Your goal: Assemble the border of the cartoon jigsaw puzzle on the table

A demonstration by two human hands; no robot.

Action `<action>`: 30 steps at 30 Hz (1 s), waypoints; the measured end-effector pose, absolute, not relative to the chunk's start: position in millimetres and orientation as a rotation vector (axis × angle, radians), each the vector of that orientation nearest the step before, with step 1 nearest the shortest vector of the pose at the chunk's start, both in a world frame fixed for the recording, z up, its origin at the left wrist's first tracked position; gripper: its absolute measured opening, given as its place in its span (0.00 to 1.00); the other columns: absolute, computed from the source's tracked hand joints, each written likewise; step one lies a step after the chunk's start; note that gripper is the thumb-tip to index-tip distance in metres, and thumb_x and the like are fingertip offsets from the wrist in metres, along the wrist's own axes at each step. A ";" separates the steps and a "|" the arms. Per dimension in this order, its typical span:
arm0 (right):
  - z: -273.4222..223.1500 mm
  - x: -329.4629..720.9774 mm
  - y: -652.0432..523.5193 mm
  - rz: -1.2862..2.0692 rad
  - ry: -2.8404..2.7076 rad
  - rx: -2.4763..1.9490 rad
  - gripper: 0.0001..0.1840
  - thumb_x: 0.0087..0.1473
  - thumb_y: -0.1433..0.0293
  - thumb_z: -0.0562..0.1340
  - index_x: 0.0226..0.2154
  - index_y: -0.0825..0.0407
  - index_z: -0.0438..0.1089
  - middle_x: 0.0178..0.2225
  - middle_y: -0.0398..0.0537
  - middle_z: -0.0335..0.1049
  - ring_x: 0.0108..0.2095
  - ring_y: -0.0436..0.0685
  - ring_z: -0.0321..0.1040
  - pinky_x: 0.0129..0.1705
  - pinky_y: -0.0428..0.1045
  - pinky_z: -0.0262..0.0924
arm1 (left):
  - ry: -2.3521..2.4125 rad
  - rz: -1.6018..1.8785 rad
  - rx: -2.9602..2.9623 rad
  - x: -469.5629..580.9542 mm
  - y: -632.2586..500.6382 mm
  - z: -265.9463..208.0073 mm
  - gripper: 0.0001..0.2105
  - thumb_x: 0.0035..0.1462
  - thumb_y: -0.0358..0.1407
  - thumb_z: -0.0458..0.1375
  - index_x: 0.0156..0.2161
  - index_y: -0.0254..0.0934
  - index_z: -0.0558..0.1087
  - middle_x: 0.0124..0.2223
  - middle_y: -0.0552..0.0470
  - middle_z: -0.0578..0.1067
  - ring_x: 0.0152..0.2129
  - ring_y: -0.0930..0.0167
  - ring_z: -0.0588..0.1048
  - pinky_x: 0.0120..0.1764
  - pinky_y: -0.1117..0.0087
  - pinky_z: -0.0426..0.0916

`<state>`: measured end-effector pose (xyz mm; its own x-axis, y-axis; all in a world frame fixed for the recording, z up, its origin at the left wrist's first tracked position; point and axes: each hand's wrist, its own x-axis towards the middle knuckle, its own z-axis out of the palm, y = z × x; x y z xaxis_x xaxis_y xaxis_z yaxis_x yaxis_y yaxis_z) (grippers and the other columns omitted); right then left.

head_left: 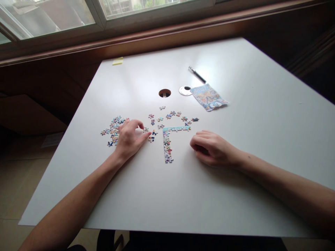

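Observation:
My left hand [132, 137] hovers low at the right side of a loose heap of jigsaw pieces [115, 127], with thumb and index finger apart. A single puzzle piece [146, 130] lies by those fingertips; I see none gripped. Joined pieces form an L-shaped corner: a light blue top strip [176, 128] and a multicoloured side strip [166, 146] running toward me. My right hand [210, 148] rests on the table right of this corner, its fingers curled in a loose fist, with nothing visible inside. Several loose pieces [172, 113] are scattered above the top strip.
A crumpled colour picture sheet [209, 97] lies at the back right of the white table [209, 202], beside a dark pen [197, 74]. A round cable hole [164, 93] and its silver cover [185, 90] are nearby. A yellow sticky note [117, 61] sits at the far left.

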<state>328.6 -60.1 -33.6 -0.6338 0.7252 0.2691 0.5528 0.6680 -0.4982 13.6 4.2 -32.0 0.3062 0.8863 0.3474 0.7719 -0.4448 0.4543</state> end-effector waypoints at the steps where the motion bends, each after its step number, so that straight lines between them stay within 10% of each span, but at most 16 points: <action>1: -33.5 328.7 -60.2 0.519 -2.435 -0.997 0.12 0.48 0.80 0.57 0.29 0.49 0.55 0.26 0.41 0.58 0.26 0.51 0.51 0.36 0.49 0.54 | 1.524 0.834 2.367 13.3 4.3 -32.3 0.09 0.54 0.40 0.64 0.36 0.41 0.69 0.38 0.53 0.76 0.42 0.63 0.73 0.59 0.56 0.58; 30: -33.5 329.7 -59.6 0.508 -2.448 -0.999 0.11 0.50 0.79 0.57 0.29 0.48 0.55 0.25 0.41 0.57 0.26 0.52 0.51 0.35 0.49 0.53 | 1.482 0.840 2.392 11.7 5.7 -33.4 0.11 0.56 0.42 0.65 0.35 0.41 0.67 0.37 0.54 0.75 0.39 0.65 0.74 0.60 0.55 0.57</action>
<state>329.7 -59.6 -33.5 -0.6389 0.7233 0.2618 0.5594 0.6705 -0.4873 11.7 5.7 -33.4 0.3340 0.8717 0.3586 0.7551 -0.4751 0.4517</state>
